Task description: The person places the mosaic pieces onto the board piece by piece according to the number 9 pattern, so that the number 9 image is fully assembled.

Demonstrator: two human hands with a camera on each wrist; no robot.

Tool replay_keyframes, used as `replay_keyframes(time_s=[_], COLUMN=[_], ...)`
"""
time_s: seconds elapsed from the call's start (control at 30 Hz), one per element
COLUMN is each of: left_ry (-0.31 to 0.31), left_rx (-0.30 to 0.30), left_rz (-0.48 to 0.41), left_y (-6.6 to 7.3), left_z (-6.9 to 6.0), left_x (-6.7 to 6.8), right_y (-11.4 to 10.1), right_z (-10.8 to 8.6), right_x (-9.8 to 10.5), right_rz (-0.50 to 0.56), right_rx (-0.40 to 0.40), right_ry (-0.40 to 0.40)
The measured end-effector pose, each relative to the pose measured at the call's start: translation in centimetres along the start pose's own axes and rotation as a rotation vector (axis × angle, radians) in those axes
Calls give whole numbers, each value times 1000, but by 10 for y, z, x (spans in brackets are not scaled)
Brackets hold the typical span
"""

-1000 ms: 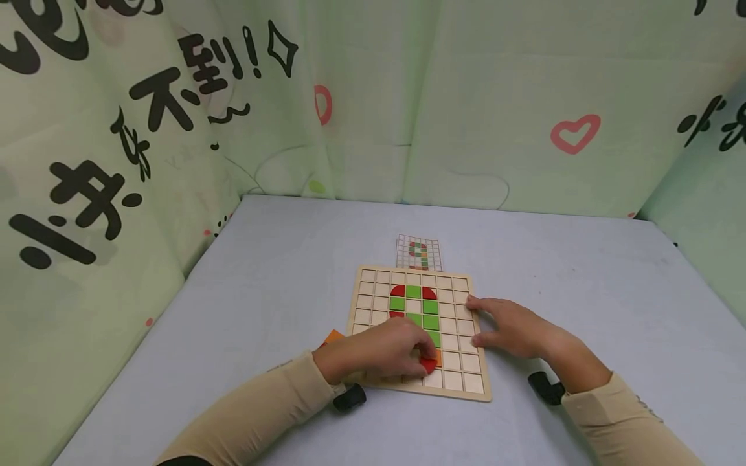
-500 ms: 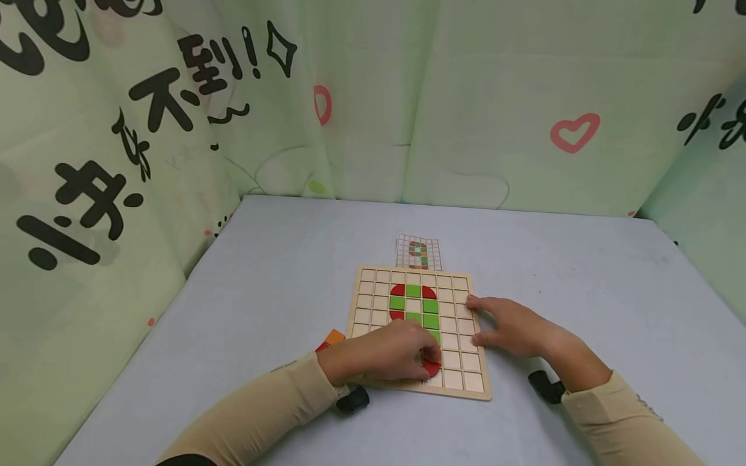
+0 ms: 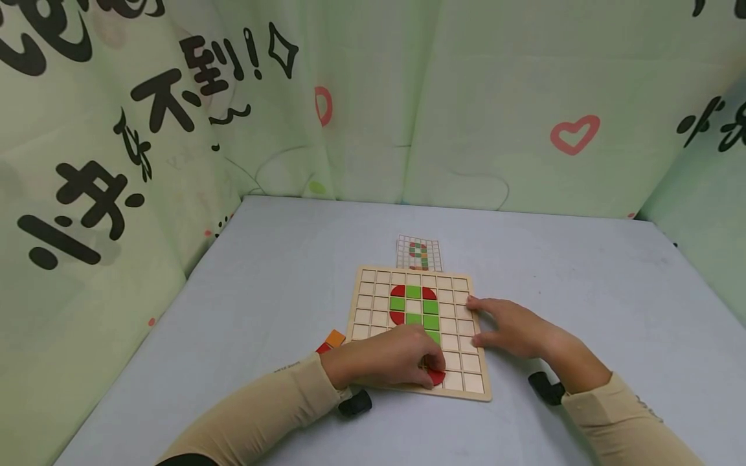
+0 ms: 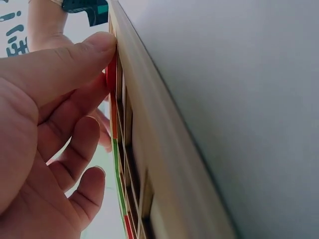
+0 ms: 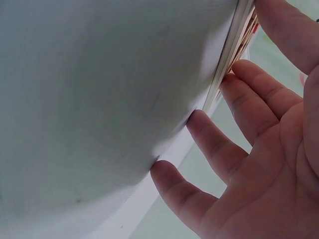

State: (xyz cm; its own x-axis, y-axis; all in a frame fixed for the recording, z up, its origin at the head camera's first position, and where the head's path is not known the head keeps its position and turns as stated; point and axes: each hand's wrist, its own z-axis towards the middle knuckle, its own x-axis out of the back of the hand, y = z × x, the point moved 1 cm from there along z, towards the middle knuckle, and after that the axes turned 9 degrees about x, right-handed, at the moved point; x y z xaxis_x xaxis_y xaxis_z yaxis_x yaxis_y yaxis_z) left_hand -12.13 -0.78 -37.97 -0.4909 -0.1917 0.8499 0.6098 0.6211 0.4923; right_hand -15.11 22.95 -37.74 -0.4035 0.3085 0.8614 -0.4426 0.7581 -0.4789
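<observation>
A wooden grid board [image 3: 460, 323] lies on the table, with green squares [image 3: 430, 321] and red rounded pieces [image 3: 397, 318] set in its cells. Between thumb and forefinger, my left hand [image 3: 402, 355] pinches a red rounded tile [image 3: 436, 377] low on the board; the left wrist view shows this red tile [image 4: 111, 74] at the board's surface. An orange piece [image 4: 114, 117] sits beside it there. My right hand [image 3: 515, 327] rests its fingertips and thumb against the board's right edge. In the right wrist view its fingers [image 5: 214, 142] are spread and hold nothing.
Behind the board lies a pattern card [image 3: 419, 251], partly covered by it. An orange block [image 3: 335, 338] and a red piece [image 3: 324, 348] lie left of the board, partly hidden by the left forearm. A printed curtain [image 3: 373, 129] surrounds the table.
My left hand has shifted slightly right and toward the board's near edge with the red tile. More of the upper-left red piece shows. The right hand stays put.
</observation>
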Motion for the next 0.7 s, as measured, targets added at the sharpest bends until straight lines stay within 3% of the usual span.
replay_keyframes(time_s=[0.7], left_ry=[6], left_rx=[-5], left_rz=[11], left_y=[-2], left_z=[-1], left_x=[-3], right_y=[-1], right_z=[-1], right_x=[0], right_rz=[4], right_rx=[9], right_ry=[5])
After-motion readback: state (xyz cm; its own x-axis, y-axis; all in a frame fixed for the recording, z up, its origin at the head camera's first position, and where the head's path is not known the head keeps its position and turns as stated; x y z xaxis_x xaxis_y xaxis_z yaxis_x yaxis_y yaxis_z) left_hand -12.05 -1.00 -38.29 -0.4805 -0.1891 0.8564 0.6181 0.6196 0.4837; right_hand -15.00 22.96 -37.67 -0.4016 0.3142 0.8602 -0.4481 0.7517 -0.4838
